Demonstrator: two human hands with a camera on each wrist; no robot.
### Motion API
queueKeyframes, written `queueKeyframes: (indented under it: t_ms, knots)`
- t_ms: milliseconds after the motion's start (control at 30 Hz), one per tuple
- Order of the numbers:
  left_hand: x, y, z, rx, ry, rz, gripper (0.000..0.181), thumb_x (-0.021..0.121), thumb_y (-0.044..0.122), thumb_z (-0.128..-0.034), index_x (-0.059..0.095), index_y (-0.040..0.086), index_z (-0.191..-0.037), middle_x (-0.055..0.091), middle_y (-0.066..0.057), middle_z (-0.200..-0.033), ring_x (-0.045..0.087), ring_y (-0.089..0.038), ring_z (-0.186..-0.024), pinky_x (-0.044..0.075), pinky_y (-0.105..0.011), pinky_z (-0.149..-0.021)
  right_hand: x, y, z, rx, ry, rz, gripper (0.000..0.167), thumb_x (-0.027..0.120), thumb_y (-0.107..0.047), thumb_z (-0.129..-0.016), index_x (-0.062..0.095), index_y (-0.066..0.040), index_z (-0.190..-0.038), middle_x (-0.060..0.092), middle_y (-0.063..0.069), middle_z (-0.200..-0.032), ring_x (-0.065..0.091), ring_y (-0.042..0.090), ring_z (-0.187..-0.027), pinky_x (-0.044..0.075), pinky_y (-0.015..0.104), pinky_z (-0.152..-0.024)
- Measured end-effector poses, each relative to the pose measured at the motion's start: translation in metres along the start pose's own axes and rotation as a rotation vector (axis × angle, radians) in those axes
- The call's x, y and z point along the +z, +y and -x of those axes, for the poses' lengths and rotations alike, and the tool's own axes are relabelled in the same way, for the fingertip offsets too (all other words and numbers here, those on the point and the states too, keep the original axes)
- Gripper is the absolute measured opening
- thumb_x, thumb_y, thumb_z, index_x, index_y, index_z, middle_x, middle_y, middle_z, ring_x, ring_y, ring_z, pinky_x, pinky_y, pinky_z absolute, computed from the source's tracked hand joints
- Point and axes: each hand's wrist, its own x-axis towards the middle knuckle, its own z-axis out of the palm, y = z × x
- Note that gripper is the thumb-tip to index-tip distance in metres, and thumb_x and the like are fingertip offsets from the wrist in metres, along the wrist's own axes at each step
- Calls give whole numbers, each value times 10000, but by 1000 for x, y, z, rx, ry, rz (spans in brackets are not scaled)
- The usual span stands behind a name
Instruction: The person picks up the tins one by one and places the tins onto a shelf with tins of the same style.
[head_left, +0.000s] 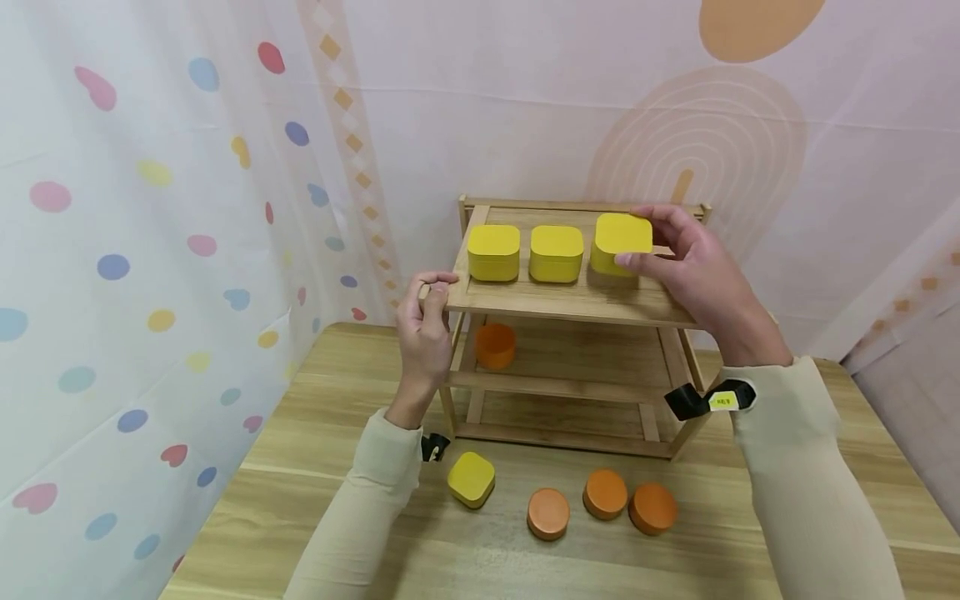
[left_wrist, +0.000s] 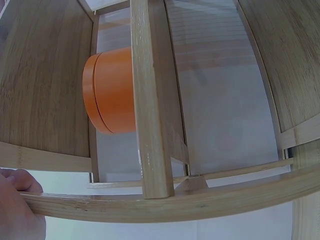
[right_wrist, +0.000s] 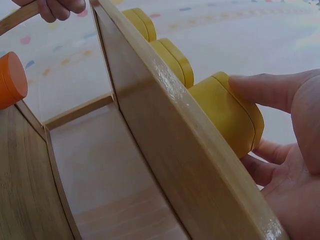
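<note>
Three yellow square boxes stand in a row on the top board of a wooden shelf (head_left: 570, 310): a left one (head_left: 493, 253), a middle one (head_left: 556, 254) and a right one (head_left: 617, 242). My right hand (head_left: 701, 271) pinches the right box between thumb and fingers; in the right wrist view this box (right_wrist: 222, 112) is at the board's edge. My left hand (head_left: 427, 333) grips the left front corner of the top board, thumb on the near side. On the middle level, at the left, sits an orange round container (head_left: 495, 346), also in the left wrist view (left_wrist: 114, 91).
On the wooden table (head_left: 300, 467) before the shelf lie a yellow box (head_left: 472, 479) and three orange round containers (head_left: 548, 513), (head_left: 605, 493), (head_left: 653, 508). A patterned cloth (head_left: 480, 125) hangs behind and to the left.
</note>
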Motion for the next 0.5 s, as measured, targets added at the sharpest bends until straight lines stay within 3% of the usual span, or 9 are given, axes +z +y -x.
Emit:
queueKeyframes:
  t_ms: [300,500]
  knots:
    - [0,0,-1,-1,0,17,311,382,168,-1016,601,-49,-1052,301,29,-502,236,-89,-413,206,-228,-398,1,2,-7,30,8,19,529,717,-230,-909,486,-137,-1377,567,6,-1331,477,140,-1160,326,295,-995]
    - [-1,0,0,-6,0,22,315,385,180,-1020,600,-47,-1056,293,33,-498,228,-90,-406,197,-230,-391,2,4,-7,29,-6,44,534,708,-218,-919,476,-117,-1389,558,21,-1345,489,140,-1128,376,259,-926]
